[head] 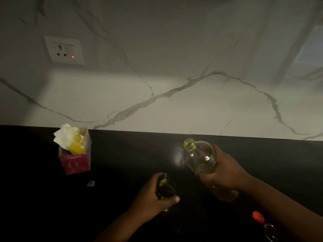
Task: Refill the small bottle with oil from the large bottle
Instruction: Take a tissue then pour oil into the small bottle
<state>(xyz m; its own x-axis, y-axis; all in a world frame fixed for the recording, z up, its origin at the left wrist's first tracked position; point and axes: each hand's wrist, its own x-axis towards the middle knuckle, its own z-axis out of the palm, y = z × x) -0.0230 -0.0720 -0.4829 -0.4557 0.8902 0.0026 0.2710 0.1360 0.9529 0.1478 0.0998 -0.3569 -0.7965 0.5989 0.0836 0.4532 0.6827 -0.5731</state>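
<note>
While left hand (153,196) grips small bottle (166,186); right hand (225,172) holds large bottle (201,158).

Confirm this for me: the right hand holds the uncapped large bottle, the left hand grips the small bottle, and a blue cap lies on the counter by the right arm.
One detail is wrong: the cap is red-orange, not blue, as the head view shows. The rest stands: the right hand holds the uncapped large bottle, the left hand grips the small bottle.
</note>
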